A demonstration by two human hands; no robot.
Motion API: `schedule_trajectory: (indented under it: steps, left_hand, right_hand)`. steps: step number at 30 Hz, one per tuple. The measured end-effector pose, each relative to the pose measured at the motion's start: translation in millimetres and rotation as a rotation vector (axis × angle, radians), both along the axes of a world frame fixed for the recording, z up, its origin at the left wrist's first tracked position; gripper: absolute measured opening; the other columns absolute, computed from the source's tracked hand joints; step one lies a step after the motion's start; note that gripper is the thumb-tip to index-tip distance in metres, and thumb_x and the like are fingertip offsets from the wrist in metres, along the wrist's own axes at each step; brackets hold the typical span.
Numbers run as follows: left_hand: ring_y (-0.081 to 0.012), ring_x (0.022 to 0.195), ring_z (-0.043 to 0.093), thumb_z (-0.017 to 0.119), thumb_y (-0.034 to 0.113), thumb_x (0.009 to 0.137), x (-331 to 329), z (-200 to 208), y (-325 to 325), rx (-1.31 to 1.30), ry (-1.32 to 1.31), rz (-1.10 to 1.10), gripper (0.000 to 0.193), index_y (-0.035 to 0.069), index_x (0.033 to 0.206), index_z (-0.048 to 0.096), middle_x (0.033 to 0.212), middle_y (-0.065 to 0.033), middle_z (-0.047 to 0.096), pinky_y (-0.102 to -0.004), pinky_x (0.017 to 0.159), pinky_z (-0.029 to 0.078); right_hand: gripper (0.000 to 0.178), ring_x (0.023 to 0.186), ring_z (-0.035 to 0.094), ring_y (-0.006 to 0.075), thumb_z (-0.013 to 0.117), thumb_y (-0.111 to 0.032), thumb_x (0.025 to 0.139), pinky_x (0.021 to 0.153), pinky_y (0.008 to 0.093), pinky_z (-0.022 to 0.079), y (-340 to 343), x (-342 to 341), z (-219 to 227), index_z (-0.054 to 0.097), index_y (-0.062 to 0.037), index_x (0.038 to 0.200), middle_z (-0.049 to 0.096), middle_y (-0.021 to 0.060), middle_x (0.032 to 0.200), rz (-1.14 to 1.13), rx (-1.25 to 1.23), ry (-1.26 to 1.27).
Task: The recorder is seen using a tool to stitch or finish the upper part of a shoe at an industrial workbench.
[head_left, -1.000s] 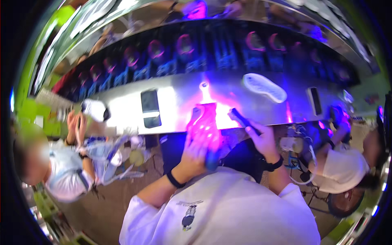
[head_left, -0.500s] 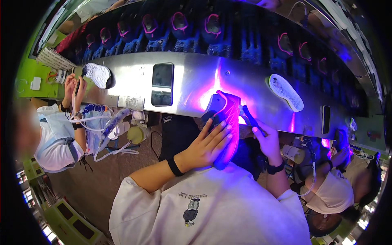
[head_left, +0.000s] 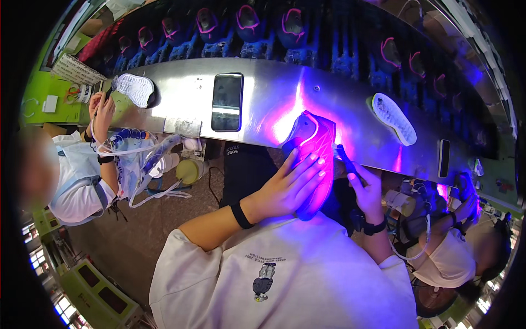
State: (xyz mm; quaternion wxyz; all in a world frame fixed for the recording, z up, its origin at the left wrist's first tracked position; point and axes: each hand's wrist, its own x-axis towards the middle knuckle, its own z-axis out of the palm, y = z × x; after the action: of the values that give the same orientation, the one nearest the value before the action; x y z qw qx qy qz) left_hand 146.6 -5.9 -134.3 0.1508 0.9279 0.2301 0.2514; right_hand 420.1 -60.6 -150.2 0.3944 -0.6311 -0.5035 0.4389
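Observation:
My left hand [head_left: 287, 189] lies with its fingers across a shoe [head_left: 316, 151] and steadies it, sole end unseen, at the front edge of the metal bench. The shoe glows pink and violet under the light, with a bright cord looped at its top. A dark-handled brush [head_left: 347, 162] is gripped in my right hand [head_left: 368, 192]. Its tip is against or very close to the shoe's right side; contact cannot be made out.
On the metal bench [head_left: 181, 82] are a phone [head_left: 227, 102], a white sole [head_left: 394, 119] and a dark slim device [head_left: 444, 158]. Shoes with pink cords [head_left: 247, 24] line the rack behind. Co-workers sit at left [head_left: 82, 192] and right [head_left: 446, 257]; a yellowish pot [head_left: 189, 171] hangs below the edge.
The whole view has shifted slightly. My right hand and the brush have slid toward me along the shoe's side. The left co-worker's tool has come up to the white sole beside it.

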Motion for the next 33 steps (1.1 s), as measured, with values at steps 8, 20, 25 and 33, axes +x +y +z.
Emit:
schedule_trajectory:
  steps: [8,20,25,33]
  left_hand:
    - [-0.0416,0.139,0.044,0.065,0.015,0.078,7,8,1,0.093,0.045,0.013,0.062,-0.007,0.134,0.051,0.142,-0.0260,0.050,-0.0677,0.116,0.022]
    - [-0.0394,0.138,0.045,0.075,0.023,0.070,58,49,-4,0.011,0.129,0.141,0.079,-0.008,0.138,0.048,0.143,-0.0264,0.048,-0.0654,0.117,0.020]
    - [-0.0390,0.134,0.049,0.076,0.023,0.069,80,62,-3,0.062,0.112,0.170,0.078,-0.009,0.136,0.049,0.138,-0.0263,0.052,-0.0652,0.116,0.020]
    - [-0.0383,0.127,0.054,0.077,0.027,0.069,103,66,5,0.105,0.066,0.257,0.073,-0.009,0.128,0.053,0.131,-0.0259,0.057,-0.0645,0.115,0.023]
  right_hand:
    - [0.040,0.071,0.054,0.0071,0.068,-0.018,0.096,0.067,0.0229,0.046,-34,10,22,0.063,0.0003,0.132,0.061,-0.0019,0.086,0.053,-0.239,0.233]
    - [0.040,0.069,0.054,0.0071,0.064,-0.022,0.098,0.064,0.0240,0.045,-62,29,43,0.063,-0.0019,0.133,0.058,-0.0021,0.077,0.013,-0.158,0.188]
    - [0.041,0.068,0.053,0.0070,0.064,-0.021,0.098,0.063,0.0231,0.044,-73,40,43,0.061,-0.0021,0.134,0.059,-0.0019,0.077,-0.027,-0.139,0.272]
    - [0.046,0.064,0.048,0.0053,0.065,-0.021,0.098,0.058,0.0205,0.038,-94,38,42,0.057,-0.0007,0.139,0.058,-0.0008,0.076,-0.065,-0.153,0.476]
